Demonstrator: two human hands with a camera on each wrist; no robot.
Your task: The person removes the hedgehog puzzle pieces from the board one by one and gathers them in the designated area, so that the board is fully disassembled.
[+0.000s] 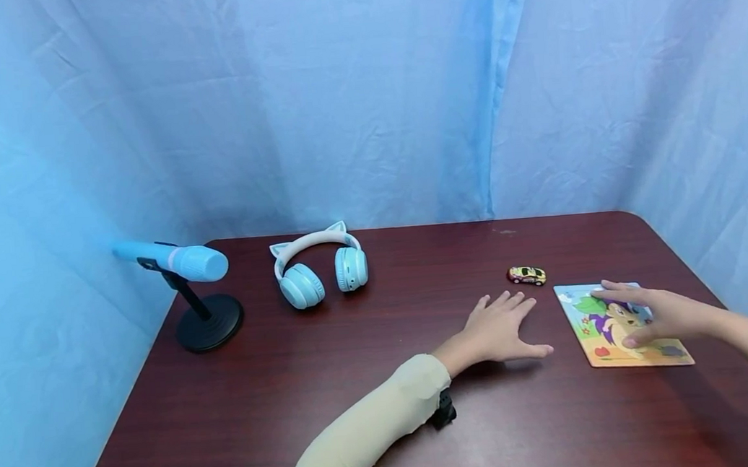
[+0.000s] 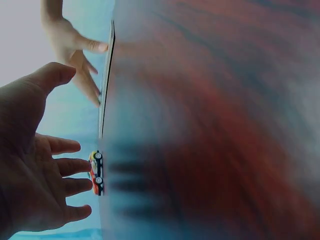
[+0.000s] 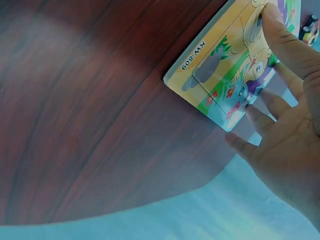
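A colourful picture puzzle board with a cartoon animal lies flat at the right of the table. My right hand is over it, thumb and fingers spread, the thumb tip right at the picture in the right wrist view, where the board shows the print "KW-809". My left hand is held low over the table, left of the board, fingers spread and nothing in them. Just beyond its fingertips stands a small yellow and red toy car, also seen past the fingers as a car in the left wrist view.
Light blue cat-ear headphones lie at the back left of the dark wood table. Farther left, a blue microphone rests on a black stand. Blue curtains hang behind and at both sides.
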